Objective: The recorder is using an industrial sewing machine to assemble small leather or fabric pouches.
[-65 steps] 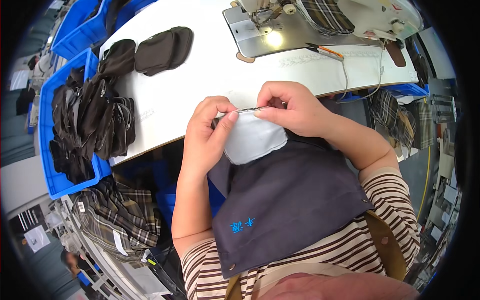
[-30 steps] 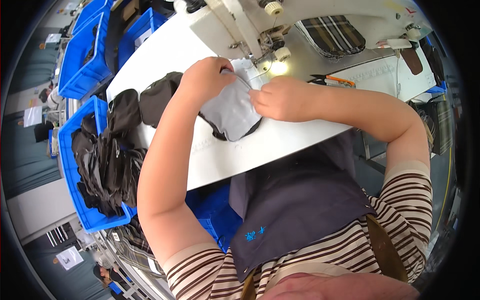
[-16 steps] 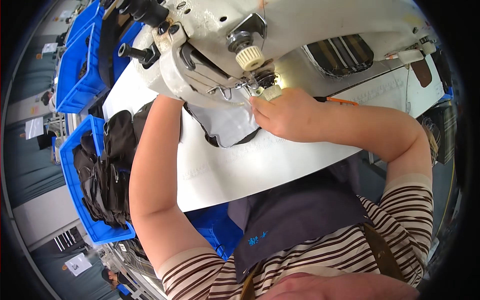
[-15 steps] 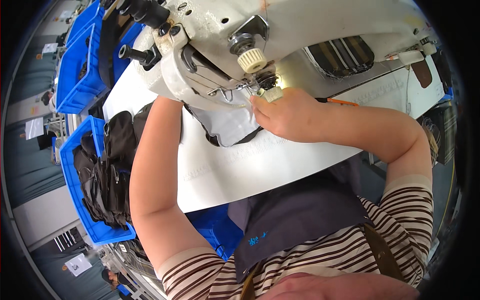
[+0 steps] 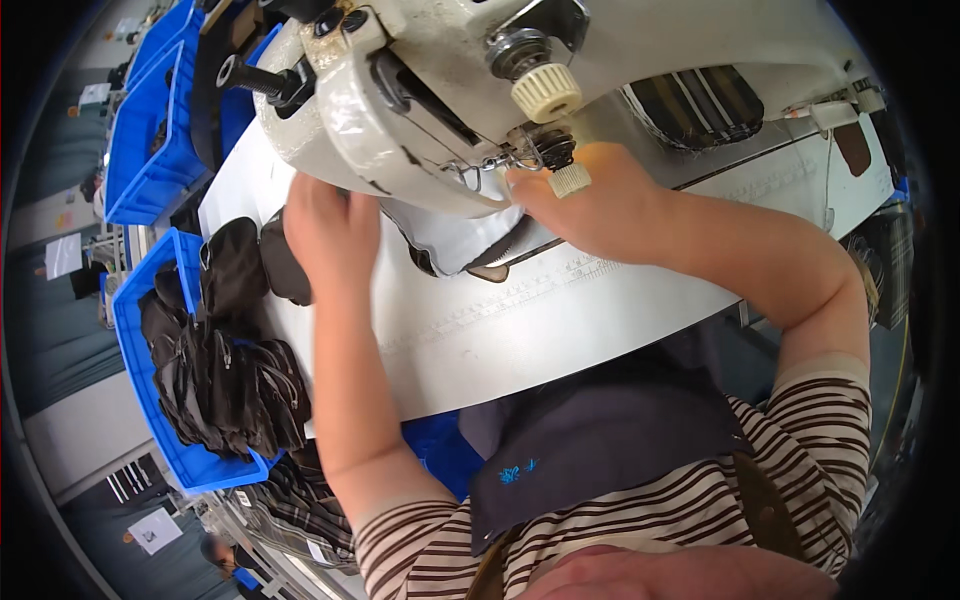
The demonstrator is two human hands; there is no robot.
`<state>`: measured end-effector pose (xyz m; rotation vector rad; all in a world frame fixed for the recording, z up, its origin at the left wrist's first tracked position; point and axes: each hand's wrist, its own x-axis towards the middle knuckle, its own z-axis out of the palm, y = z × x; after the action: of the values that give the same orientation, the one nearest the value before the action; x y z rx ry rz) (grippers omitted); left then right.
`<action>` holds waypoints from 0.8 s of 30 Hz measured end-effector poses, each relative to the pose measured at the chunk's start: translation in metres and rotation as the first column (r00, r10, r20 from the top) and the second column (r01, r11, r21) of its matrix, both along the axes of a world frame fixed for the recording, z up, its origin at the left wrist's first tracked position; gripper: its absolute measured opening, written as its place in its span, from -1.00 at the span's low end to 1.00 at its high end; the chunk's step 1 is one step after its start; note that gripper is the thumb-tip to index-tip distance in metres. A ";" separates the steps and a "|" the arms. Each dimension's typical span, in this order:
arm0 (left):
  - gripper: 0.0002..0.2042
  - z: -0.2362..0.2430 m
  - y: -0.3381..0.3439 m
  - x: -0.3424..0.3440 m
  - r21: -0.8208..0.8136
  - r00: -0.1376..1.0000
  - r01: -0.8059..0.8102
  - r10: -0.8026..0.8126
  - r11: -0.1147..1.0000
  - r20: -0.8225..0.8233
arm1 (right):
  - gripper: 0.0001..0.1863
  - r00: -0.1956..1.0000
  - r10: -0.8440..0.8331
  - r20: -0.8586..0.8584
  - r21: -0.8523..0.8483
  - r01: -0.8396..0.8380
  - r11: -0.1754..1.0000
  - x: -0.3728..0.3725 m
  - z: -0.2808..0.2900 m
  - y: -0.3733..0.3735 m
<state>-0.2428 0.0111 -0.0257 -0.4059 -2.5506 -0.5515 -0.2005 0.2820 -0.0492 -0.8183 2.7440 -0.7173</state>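
Under the head of a white sewing machine (image 5: pixel 350 130) lies a pale grey fabric piece (image 5: pixel 445 238) with black edging and what looks like zipper teeth along its right side. A small tan tab (image 5: pixel 490 272) shows at its lower edge. My right hand (image 5: pixel 605 205) is closed at the fabric's right side, thumb and bent fingers close to the needle area; the machine's dials partly cover the fingertips. Left of the fabric, my left hand (image 5: pixel 335 225) rests by the machine head, which hides its fingertips. The needle itself is out of sight.
A blue bin (image 5: pixel 175 425) heaped with black fabric pouches (image 5: pixel 225 370) stands at the left, and some pouches lie over the table's edge. Striped fabric pieces (image 5: pixel 695 105) sit behind the machine arm. The white table (image 5: pixel 480 345) carries printed ruler marks.
My left hand has drawn back from behind the machine head into view. The fabric has shifted and turned slightly, baring the tan tab. An orange-and-black item by my right wrist no longer shows.
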 end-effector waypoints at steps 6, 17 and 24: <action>-0.43 0.004 0.067 0.053 -0.225 0.970 0.239 -0.244 0.944 0.009 | -0.78 0.956 -0.279 0.090 -0.310 0.294 0.904 -0.010 -0.001 -0.006; -0.73 -0.027 0.064 0.039 -0.141 0.983 0.186 -0.184 0.972 0.025 | -0.77 0.929 -0.214 0.301 -0.414 0.329 0.849 -0.017 0.002 -0.008; -0.50 -0.013 0.057 0.056 -0.253 0.907 0.421 -0.408 0.871 0.106 | -0.91 0.789 0.154 -0.595 0.016 -0.180 0.984 0.007 -0.016 0.004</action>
<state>-0.1865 0.0679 -0.0383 -1.0704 -2.6002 -0.3583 -0.1932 0.2861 -0.0648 -1.5013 3.1278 -0.5475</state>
